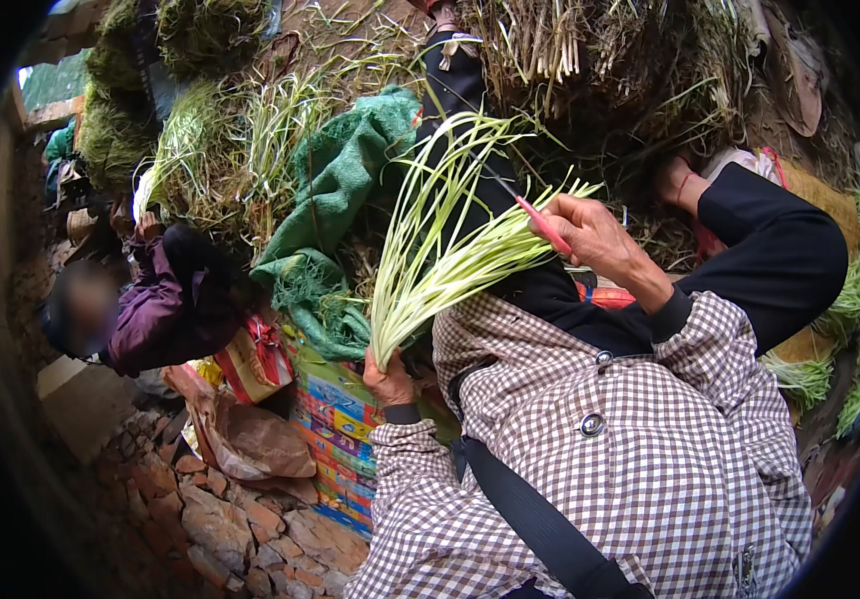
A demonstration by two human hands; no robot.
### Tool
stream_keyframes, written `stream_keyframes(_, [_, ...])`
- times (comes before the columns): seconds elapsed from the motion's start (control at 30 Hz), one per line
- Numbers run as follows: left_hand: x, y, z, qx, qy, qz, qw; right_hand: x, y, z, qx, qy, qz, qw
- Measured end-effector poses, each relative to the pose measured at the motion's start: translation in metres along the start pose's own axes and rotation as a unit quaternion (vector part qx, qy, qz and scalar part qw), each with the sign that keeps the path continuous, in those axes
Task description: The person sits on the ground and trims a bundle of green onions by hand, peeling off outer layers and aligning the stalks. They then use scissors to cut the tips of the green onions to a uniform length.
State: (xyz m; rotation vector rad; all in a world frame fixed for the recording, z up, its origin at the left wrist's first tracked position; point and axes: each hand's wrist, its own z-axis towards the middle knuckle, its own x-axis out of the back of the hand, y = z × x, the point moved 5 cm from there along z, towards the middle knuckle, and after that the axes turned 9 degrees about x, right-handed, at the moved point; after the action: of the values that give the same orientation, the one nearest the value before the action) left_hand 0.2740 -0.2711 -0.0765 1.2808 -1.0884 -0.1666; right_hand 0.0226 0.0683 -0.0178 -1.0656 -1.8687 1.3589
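Note:
My left hand grips the gathered end of a bunch of long, pale yellow-green leafy stems. From there the bunch fans out across my lap, one part arching up over my dark trouser leg and the other running towards my right hand. My right hand is closed around the red handle of a tool with a thin, dark metal blade. The blade points up and left across the stems; its exact kind is hard to make out. Stem tips lie against or behind the right fingers.
A green woven sack lies left of my legs. Root-matted bundles are heaped beyond my feet. At left, a person in a purple jacket holds greens. A printed colourful sheet and broken bricks lie lower left.

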Motion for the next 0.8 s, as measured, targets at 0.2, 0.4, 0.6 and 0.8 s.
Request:
stream_keyframes(0.2, [-0.004, 0.001, -0.004, 0.024, -0.002, -0.014, 1.000, 0.034, 0.007, -0.020, -0.007, 0.056, -0.086, 0.995])
stream_keyframes(0.4, [-0.003, -0.010, -0.006, 0.045, -0.020, -0.028, 0.998, 0.020, 0.011, -0.044, -0.087, 0.008, -0.009, 0.996])
stream_keyframes(0.6, [-0.004, -0.005, -0.004, 0.030, -0.005, -0.039, 0.999, 0.019, 0.034, -0.038, -0.073, 0.021, 0.010, 0.997])
stream_keyframes(0.8, [-0.002, -0.014, -0.005, 0.025, -0.010, -0.005, 1.000, 0.021, 0.012, -0.059, -0.111, 0.040, 0.114, 0.986])
